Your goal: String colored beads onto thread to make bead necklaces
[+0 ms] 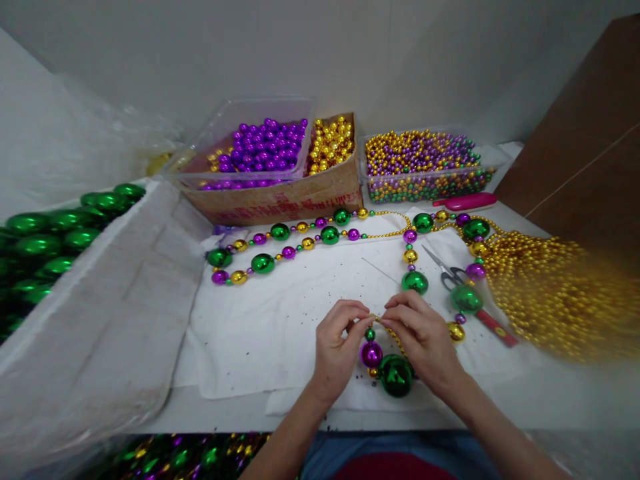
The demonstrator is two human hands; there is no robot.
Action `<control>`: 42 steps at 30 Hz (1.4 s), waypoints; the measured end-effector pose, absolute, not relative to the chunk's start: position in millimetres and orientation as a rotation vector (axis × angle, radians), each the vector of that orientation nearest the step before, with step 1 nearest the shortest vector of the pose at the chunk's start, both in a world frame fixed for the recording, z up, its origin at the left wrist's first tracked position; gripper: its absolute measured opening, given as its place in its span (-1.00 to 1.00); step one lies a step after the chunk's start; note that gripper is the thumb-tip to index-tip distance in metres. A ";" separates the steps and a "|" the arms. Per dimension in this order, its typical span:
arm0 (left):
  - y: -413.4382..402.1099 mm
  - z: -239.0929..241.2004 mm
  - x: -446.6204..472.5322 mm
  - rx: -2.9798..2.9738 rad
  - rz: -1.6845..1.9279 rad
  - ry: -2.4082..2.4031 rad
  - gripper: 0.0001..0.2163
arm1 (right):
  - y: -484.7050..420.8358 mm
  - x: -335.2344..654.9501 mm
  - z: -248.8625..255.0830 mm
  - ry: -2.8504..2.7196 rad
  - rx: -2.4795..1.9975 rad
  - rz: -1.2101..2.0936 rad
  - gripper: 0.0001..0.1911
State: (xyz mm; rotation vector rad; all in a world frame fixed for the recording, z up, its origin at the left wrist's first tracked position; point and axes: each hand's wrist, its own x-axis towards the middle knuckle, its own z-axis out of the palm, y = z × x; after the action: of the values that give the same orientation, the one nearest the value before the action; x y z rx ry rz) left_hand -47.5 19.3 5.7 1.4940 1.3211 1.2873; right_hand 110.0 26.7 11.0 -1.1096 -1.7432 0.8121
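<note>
left hand (pixel 336 347) and right hand (pixel 424 337): fingertips pinched together on thin gold bead strand (pixel 395 339) | strand of shiny green, purple and gold round beads (pixel 385 363) near counter (pixel 550 393) front edge, on white cloth (pixel 280 320) | likely light, limp, slippery; grip between beads | steel scissors with red handle (pixel 453 275) at right

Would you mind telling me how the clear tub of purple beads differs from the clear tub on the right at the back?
The purple bead tub holds larger balls, nearly all purple; the right-hand tub holds much smaller beads in mixed gold, purple and green. The purple bead tub sits tilted on a cardboard box; the right-hand tub stands flat on the table. Both are clear plastic and open-topped.
</note>
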 end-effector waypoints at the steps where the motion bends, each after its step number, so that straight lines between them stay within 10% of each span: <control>1: 18.1 3.7 -50.0 1.456 1.274 1.317 -0.94 | 27.0 113.3 9.9 -1.648 -1.102 0.962 -0.85; 8: 6.9 -24.7 -79.5 0.773 1.265 1.220 -0.90 | 22.7 143.3 -15.9 -0.451 -0.822 1.937 -0.88; 17: -3.8 -12.1 -73.6 0.126 1.219 0.547 -0.83 | 15.0 126.3 -6.4 -0.311 -0.592 1.988 -0.86; 42: -6.2 -22.4 -69.8 0.487 1.074 0.891 -0.77 | 13.5 137.8 -11.0 -0.632 -0.891 1.924 -0.73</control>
State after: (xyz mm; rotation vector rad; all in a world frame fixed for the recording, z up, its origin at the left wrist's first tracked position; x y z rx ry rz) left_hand -69.8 -6.2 -22.4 0.4867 0.8911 1.0740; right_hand 137.8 13.5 -11.0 -0.8915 -0.6324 1.9242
